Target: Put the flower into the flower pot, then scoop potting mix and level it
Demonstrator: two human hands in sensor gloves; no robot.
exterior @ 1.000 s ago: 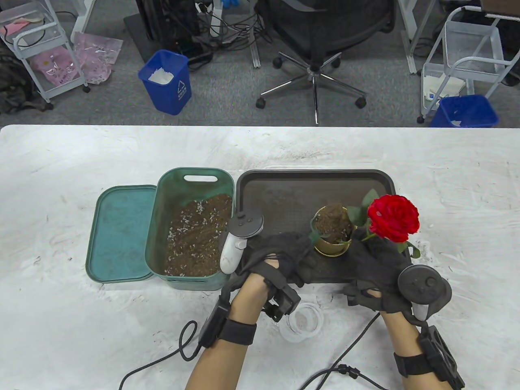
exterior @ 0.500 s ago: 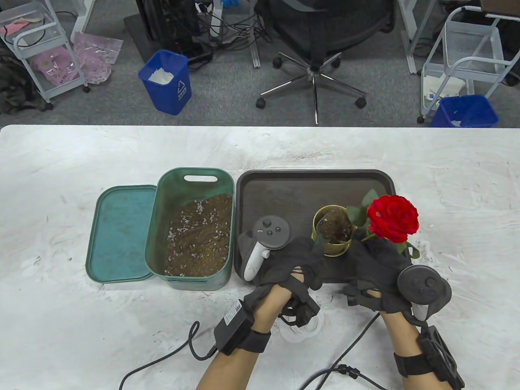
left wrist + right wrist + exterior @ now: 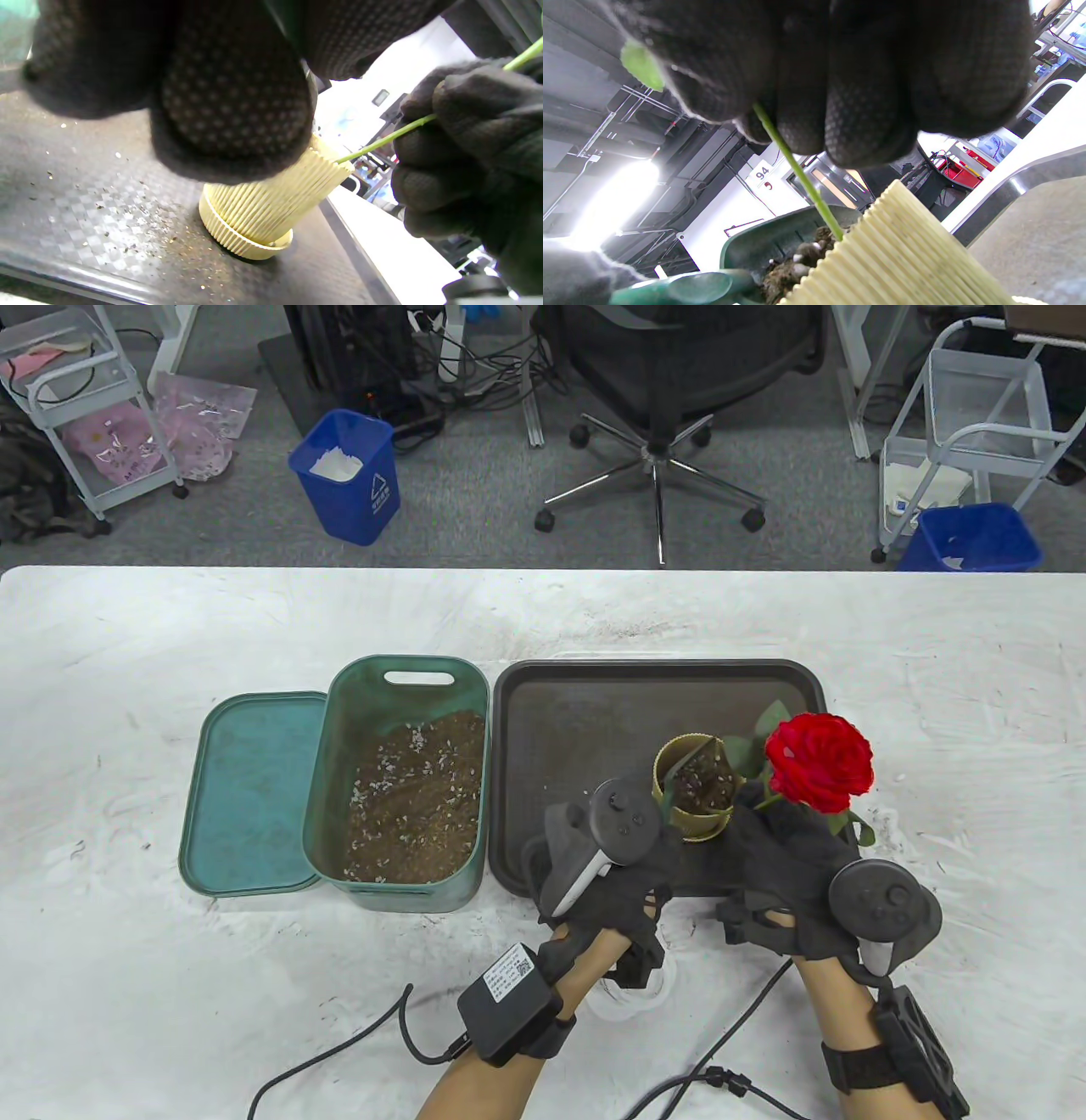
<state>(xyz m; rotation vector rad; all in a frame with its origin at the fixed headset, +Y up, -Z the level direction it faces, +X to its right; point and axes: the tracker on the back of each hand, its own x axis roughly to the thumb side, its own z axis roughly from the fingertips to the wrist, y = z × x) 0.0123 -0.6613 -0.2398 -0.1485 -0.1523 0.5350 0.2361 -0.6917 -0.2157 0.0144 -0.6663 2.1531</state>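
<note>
White and scuffed, the table [image 3: 170,645] carries a dark tray [image 3: 594,687] with a ribbed yellow flower pot [image 3: 697,816] standing near its front edge. Right hand [image 3: 789,865] pinches the green stem of the red flower [image 3: 819,762], whose lower end dips into the pot. Left hand [image 3: 607,869] tips a green scoop [image 3: 763,241] of potting mix over the rim; its fingers seem curled on the handle. Beside the tray sits a green tub [image 3: 407,780] of mix.

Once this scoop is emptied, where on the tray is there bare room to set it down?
The tray's far half, between its far rim and the flower pot, is bare, as is the left strip beside the soil bin. The near right is crowded: both hands, pot and rose.
</note>
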